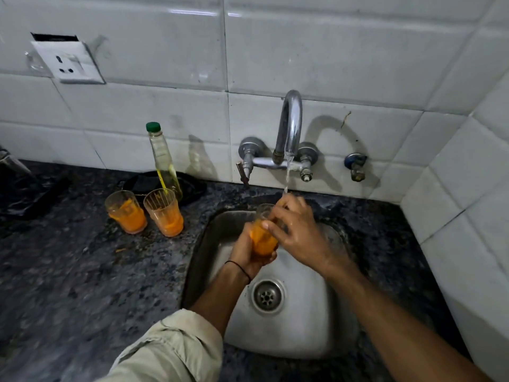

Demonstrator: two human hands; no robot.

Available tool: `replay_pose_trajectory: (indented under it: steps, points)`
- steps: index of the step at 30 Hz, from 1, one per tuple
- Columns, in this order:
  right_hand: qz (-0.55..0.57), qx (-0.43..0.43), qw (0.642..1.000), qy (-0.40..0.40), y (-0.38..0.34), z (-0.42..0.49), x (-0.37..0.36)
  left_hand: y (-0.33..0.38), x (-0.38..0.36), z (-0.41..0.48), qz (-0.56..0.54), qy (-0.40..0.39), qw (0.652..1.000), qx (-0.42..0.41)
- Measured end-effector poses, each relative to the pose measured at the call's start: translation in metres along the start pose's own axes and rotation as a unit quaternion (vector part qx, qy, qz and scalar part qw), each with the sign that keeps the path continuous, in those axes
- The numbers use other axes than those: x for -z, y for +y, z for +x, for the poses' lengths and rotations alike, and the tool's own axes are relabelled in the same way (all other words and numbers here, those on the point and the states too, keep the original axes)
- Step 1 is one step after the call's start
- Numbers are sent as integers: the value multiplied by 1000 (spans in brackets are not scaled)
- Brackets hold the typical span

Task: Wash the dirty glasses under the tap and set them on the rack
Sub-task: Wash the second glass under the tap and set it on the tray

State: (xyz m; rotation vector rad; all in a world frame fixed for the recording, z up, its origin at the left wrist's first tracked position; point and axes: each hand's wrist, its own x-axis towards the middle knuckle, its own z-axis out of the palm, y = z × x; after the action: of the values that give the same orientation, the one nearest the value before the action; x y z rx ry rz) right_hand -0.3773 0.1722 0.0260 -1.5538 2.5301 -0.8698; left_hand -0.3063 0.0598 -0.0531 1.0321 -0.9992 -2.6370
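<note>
Tiling [358, 51]: white glazed rectangles, glossy, thin grey joints, covering the back wall and the side wall.

Tabletop [68, 285]: dark speckled stone, polished, with small orange flecks near the sink's left rim.

Sink [303, 340]: brushed steel, rounded-square basin set into the tabletop, wet.

Sleeve [176, 346]: pale beige woven cloth, rolled on the left forearm.

Tap [289, 119]: chrome gooseneck, wall-mounted between two round flanges, running a thin stream of water [287, 175] that lands on the right hand's fingers.

Right hand [294, 230]: wet, fingers bent over the rim of the held glass, thumb pressed on its outer wall.

Left hand [245, 257]: curled round the base of the held glass from below.

Bottle [165, 161]: clear plastic, slim neck, green screw cap, pale yellow liquid, upright at the wall.

Bundle [190, 186]: black, soft, crumpled, behind the bottle; what it is cannot be told.

Socket [68, 63]: white plastic plate, tilted off the wall.

Held glass [261, 239]: clear tapered tumbler, smeared with orange pulp, over the basin, tipped with its mouth toward the stream, clamped between both hands.

Far glass [127, 213] and near-sink glass [164, 213]: clear tapered tumblers, orange residue at the bottom, upright side by side on the tabletop just in front of the bottle.

Drain [267, 296]: round perforated steel strainer in the basin floor.

Wrist band [239, 267]: thin black cord on the left wrist.
</note>
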Motion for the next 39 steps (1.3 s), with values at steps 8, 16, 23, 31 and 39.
replay_pose_trajectory:
  steps: [8, 16, 23, 31, 39]
  points:
    - [50, -202, 973, -104, -21, 25, -4, -16, -10, 16, -78, 27, 993, -80]
    - [23, -97, 960, -263, 4, 30, 21, 2, -4, 23, -84, -52, 991, 85]
    - [28, -153, 972, -177, -9, 32, -1, -14, -4, 20, -144, -39, 989, 22]
    - [59, -103, 967, -226, -12, 20, 9, -11, 3, 16, -129, -49, 990, 39]
    - [48, -169, 953, -247, -22, 9, 0, -21, 23, 10, -94, -55, 991, 73]
